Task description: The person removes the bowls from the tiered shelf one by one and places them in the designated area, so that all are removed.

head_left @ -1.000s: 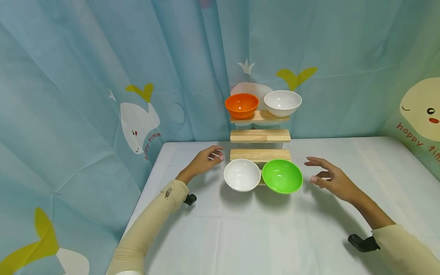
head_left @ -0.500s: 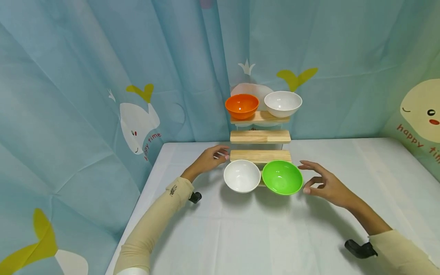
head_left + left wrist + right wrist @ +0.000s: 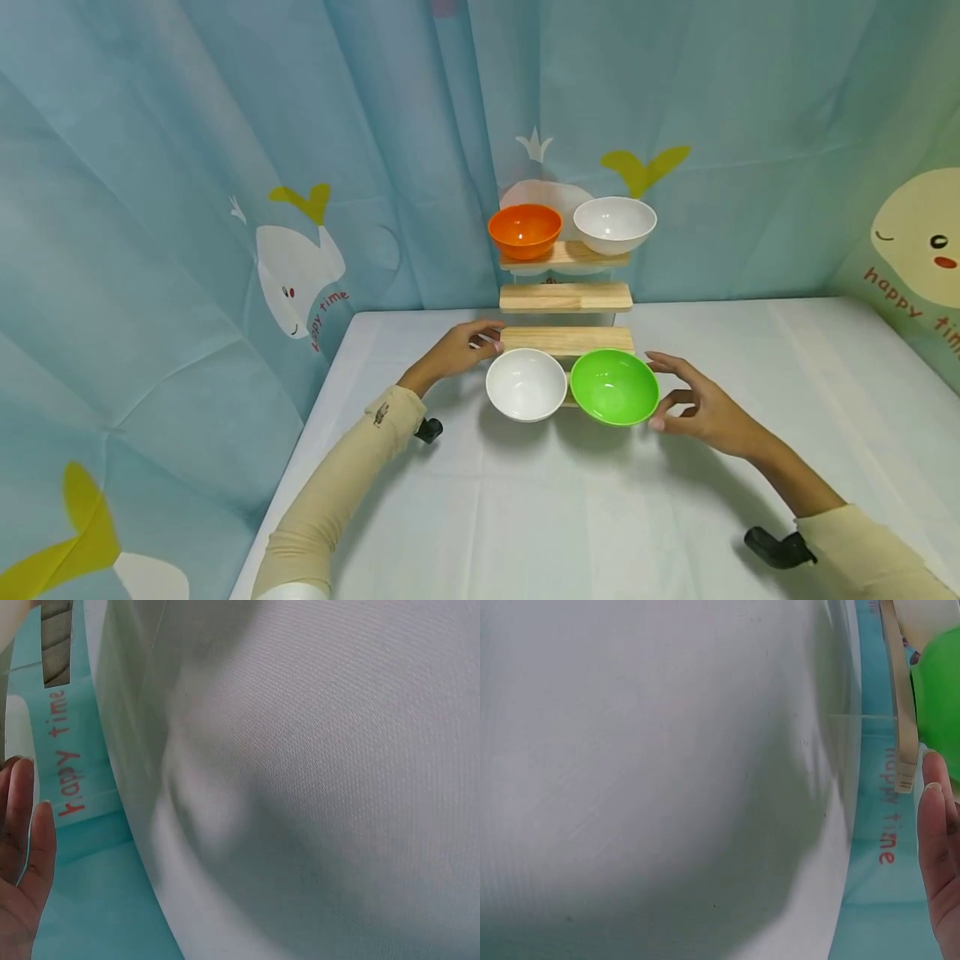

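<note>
Both spread: L hand (image 3: 455, 350) near front white bowl (image 3: 527, 385), R hand (image 3: 708, 417) by green bowl (image 3: 615, 387), grips prob. matching curves.

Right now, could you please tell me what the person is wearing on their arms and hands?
The left sleeve is beige, with a small dark marking near its cuff. The right sleeve is beige too. A black fitting juts out beside the left cuff, another beside the right. The left hand and right hand are ungloved.
</note>
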`<state>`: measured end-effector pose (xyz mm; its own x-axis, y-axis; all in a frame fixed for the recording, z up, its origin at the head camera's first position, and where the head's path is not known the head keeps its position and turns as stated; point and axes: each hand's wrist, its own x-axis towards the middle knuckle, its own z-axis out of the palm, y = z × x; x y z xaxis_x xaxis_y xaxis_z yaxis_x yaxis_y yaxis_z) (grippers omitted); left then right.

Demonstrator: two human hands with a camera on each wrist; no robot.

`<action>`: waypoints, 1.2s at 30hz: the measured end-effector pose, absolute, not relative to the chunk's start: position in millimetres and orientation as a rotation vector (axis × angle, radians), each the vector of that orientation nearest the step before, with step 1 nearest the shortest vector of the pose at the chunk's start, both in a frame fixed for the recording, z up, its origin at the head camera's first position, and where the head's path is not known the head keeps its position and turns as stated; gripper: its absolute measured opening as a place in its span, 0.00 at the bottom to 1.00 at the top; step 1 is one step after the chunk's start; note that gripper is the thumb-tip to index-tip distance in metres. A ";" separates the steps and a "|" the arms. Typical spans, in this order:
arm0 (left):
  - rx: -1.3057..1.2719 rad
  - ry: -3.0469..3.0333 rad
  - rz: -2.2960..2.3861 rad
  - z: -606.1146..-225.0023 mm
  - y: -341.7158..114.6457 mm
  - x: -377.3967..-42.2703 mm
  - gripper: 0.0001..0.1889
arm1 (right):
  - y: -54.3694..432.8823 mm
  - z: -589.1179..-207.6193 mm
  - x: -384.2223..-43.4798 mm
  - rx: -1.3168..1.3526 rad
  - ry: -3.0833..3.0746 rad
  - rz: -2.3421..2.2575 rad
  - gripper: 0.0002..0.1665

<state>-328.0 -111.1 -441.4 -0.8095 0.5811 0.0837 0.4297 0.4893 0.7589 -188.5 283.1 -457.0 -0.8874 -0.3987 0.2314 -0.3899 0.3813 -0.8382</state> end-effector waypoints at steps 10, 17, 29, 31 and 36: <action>0.893 2.552 1.211 -441.3 -111.1 -328.4 0.25 | 275.6 -455.1 -186.4 -0.757 2.553 -1.621 0.62; 0.921 2.555 1.209 -441.2 -110.1 -331.3 0.24 | 271.2 -453.6 -187.0 -0.722 2.553 -1.615 0.63; 0.872 2.564 1.186 -442.6 -109.5 -325.9 0.24 | 259.0 -453.5 -185.2 -0.673 2.592 -1.544 0.69; 0.868 2.565 1.187 -442.2 -109.2 -325.6 0.24 | 257.2 -453.2 -185.8 -0.673 2.598 -1.535 0.69; 0.869 2.569 1.181 -442.4 -108.6 -326.5 0.25 | 253.8 -452.7 -187.5 -0.666 2.641 -1.498 0.69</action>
